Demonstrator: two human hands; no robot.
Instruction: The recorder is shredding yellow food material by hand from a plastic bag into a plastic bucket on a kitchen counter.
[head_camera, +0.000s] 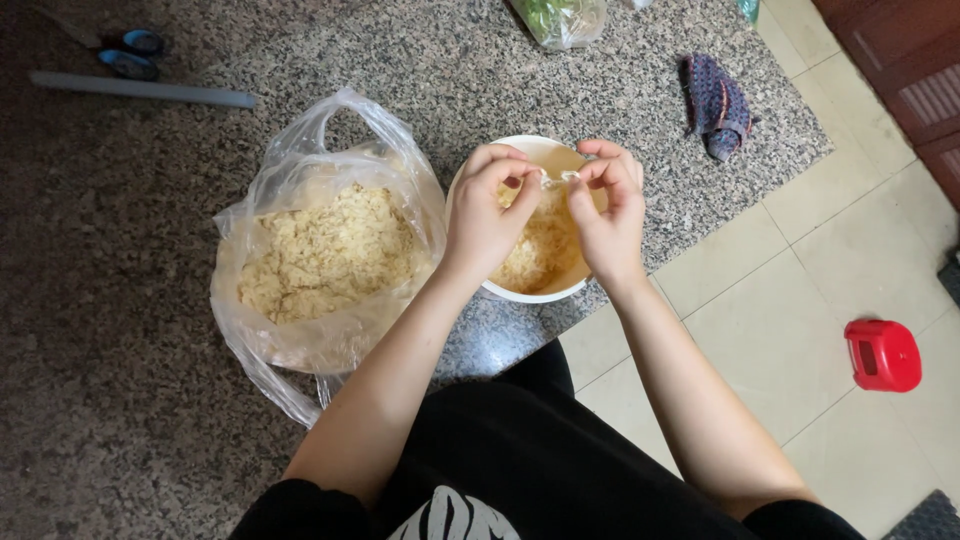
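Note:
My left hand (487, 212) and my right hand (607, 205) hover over a white bowl (528, 293) on a speckled granite counter (120, 300). Between the fingertips of both hands I pinch a small pale shred (556, 180), one end in each hand. The bowl holds a heap of pale yellow shredded food (540, 250). Left of the bowl stands an open clear plastic bag (320, 250) filled with more of the same pale shreds.
A folded purple knitted cloth (716, 105) lies at the counter's far right. A clear bag of greens (560, 18) sits at the top edge. A grey rod (140, 90) and blue scissor handles (130, 52) lie top left. A red stool (882, 354) stands on the tiled floor.

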